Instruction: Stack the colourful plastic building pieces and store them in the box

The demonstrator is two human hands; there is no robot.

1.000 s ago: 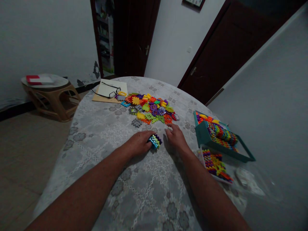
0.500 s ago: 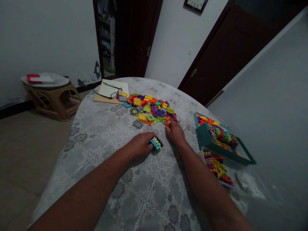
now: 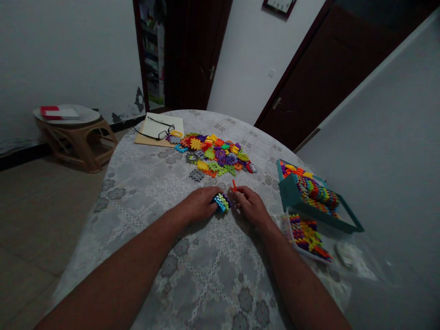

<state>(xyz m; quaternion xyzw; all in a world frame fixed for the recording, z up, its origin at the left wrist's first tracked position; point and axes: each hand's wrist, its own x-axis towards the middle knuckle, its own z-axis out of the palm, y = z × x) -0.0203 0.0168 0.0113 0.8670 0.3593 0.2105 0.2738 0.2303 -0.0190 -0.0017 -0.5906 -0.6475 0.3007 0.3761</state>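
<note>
My left hand is closed around a short stack of interlocking plastic pieces in blue, light green and purple, held low over the table. Just to its right, my right hand pinches one orange interlocking piece, which stands up edge-on from the fingertips. Its fingertips are close to the purple end of the stack; whether they touch I cannot tell. Beyond both hands lies a loose pile of colourful interlocking pieces, with a grey piece at its near left edge.
A teal box and a clear plastic tub, both holding colourful pieces, stand at the right. Glasses lie on a pad at the far left of the patterned tablecloth. A stool stands beyond the table.
My right hand has drawn back from the pile's near edge with the orange piece, coming in beside the stack. My left hand and its stack have barely shifted.
</note>
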